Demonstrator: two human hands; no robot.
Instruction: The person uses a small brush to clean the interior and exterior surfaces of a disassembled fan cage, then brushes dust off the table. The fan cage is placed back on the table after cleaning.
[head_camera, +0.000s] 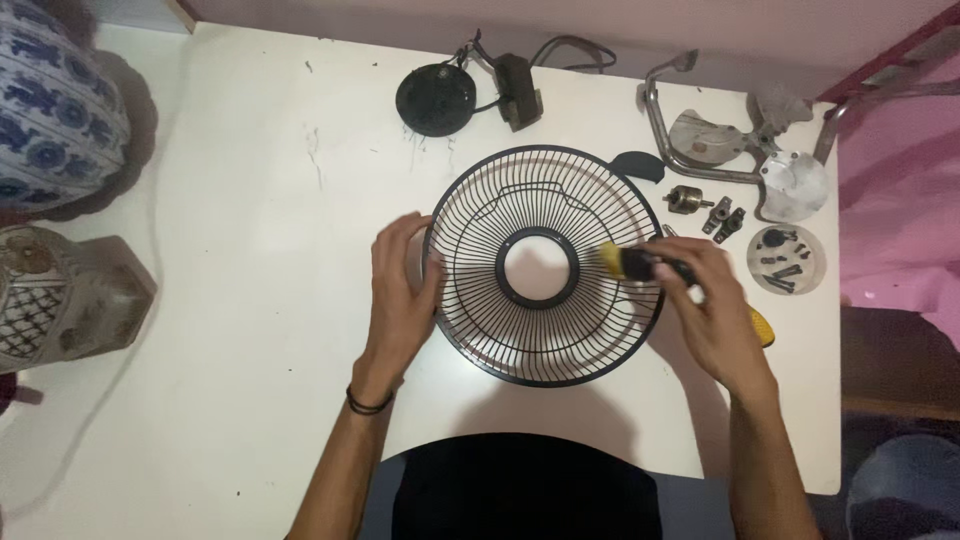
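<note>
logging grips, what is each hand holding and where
Left hand grips the round black wire fan grille by its left rim; right hand holds a yellow-bristled brush by its dark handle.

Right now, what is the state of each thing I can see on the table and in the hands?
Fan grille: lying flat on the white table, centre ring open.
Left hand: gripping the grille's left rim.
Right hand: holding a brush.
Brush: bristles touching the grille's right side.
Metal fan blade: detached, lying at the right.
Round black cover: lying flat, wired to a small motor part.
Small dish: holding screws.
</note>
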